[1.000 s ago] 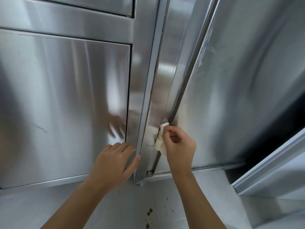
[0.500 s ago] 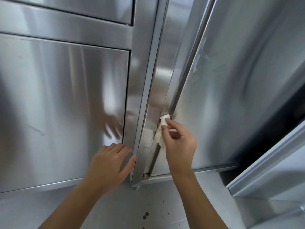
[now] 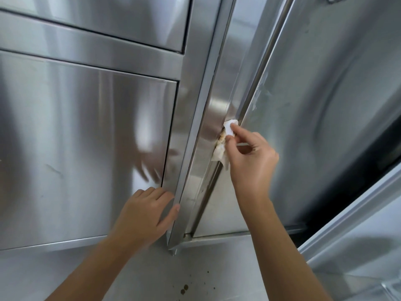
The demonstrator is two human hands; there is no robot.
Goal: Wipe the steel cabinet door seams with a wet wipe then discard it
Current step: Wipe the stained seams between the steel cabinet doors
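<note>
My right hand (image 3: 249, 159) pinches a crumpled white wet wipe (image 3: 225, 140), stained brown along its left edge, and presses it into the vertical seam (image 3: 245, 109) between the steel post and the open cabinet door (image 3: 314, 105). My left hand (image 3: 145, 213) lies flat with fingers spread on the closed left cabinet door (image 3: 82, 148), its thumb against the steel post (image 3: 195, 131).
A second steel door (image 3: 355, 218) stands open at the lower right, with a dark gap behind it. The steel floor surface (image 3: 141, 274) below the cabinet carries a few brown spots (image 3: 184, 288). A drawer front (image 3: 97, 20) sits above the left door.
My right hand has slid the wipe upward along the seam. My left hand has stayed at the bottom of the left door.
</note>
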